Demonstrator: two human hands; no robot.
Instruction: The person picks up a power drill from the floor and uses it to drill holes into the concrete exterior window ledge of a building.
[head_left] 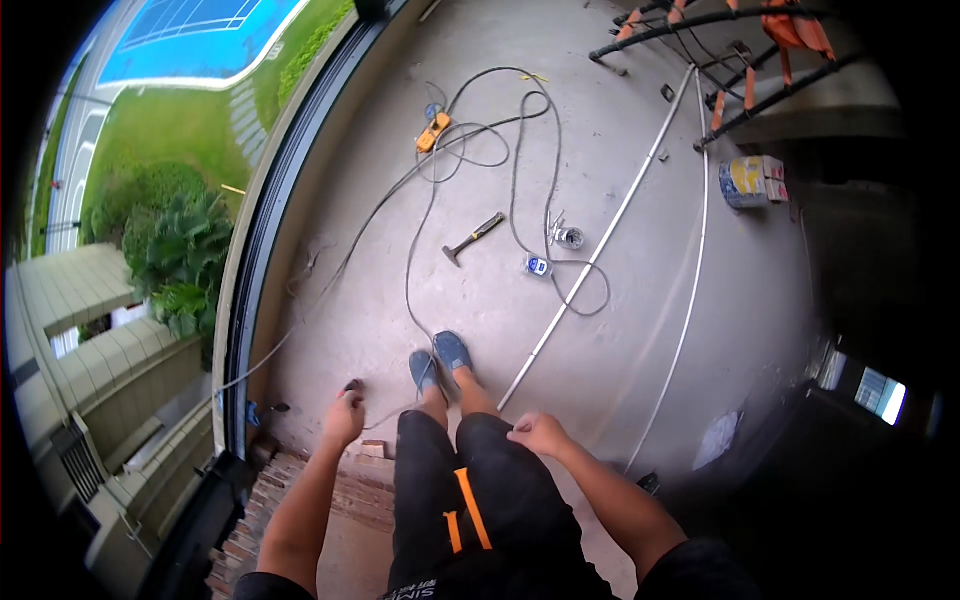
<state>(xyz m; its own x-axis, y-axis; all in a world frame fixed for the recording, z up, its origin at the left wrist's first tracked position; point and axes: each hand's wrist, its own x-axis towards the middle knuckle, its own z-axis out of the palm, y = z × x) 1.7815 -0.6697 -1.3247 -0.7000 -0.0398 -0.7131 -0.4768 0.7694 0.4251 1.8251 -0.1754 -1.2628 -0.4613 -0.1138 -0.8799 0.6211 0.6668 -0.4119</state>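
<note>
My left hand (344, 418) is raised beside my left leg with its fingers closed. A small dark thing (353, 385) shows at its fingertips, too small to name. In front of my right knee, my right hand (541, 434) has its fingers pinched together; whatever they may hold cannot be made out. Ahead of my grey shoes (453, 351), a hammer (473, 240) with a black and yellow handle lies on the concrete floor. To its right are a blue and white container (537, 265) and a round silvery roll or tin (570, 238).
Grey cable (409, 265) loops over the floor from an orange socket box (434, 132) and passes my feet. Long white pipes (618, 215) lie to the right. Beyond are a paint-stained bucket (742, 183) and an orange-and-black ladder (750, 88). Bricks (290, 495) sit by the window track (258, 235).
</note>
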